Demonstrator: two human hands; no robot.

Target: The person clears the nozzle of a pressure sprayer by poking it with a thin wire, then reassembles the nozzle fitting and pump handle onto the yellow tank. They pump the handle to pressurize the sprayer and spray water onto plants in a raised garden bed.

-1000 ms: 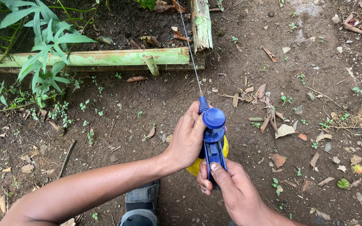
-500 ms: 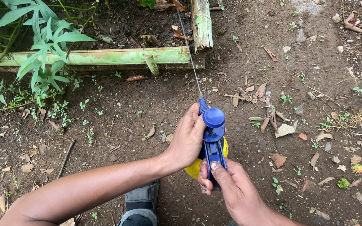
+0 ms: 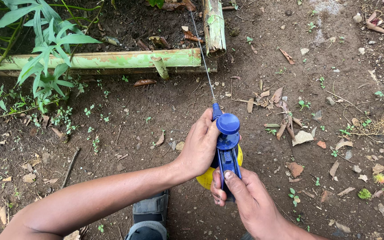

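A hand pressure sprayer with a blue pump head [image 3: 228,133] and a yellow tank [image 3: 207,178] is held over bare soil. My left hand [image 3: 201,144] wraps around the tank's upper part from the left. Closer to me, my right hand [image 3: 245,200] grips the blue handle, thumb lying along its top. A thin metal wand [image 3: 202,60] runs from the head up toward the bamboo.
A green bamboo pole [image 3: 112,59] lies across the ground at the back, and a second one [image 3: 214,24] meets it at a right angle. Leafy plants [image 3: 45,49] stand at the left. Dry leaves [image 3: 301,138] litter the soil at right. My sandalled foot [image 3: 150,213] is below.
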